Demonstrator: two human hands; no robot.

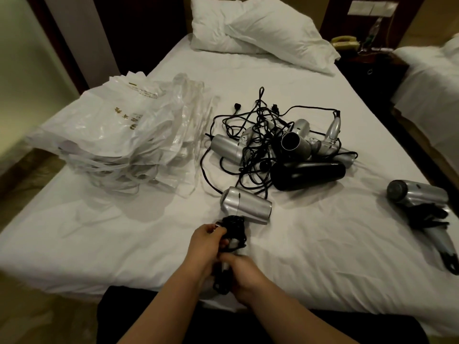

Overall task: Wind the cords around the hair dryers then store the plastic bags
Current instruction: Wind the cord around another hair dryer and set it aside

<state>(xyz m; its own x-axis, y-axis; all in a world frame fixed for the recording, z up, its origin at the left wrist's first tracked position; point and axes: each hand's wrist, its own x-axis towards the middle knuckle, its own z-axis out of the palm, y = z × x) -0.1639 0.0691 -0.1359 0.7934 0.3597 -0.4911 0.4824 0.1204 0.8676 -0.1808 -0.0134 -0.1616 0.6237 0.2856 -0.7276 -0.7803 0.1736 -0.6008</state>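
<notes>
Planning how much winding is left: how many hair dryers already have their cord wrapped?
2: one held in both hands near the bed's front edge, one lying at the right. The tangled pile remains unwound.

Gold print on the plastic bags [119, 125], seemingly Chinese characters, unreadable.

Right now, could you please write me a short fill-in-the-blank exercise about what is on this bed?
1. Both hands hold the handle of a silver hair dryer, which has black ____ wound around it.
2. The plastic bags lie to the ____ of the tangled pile of dryers.
3. The wound dryer set apart lies near the bed's ____ edge.
4. At the bed's head lies a white ____.

Missing words: cord; left; right; pillow
</notes>
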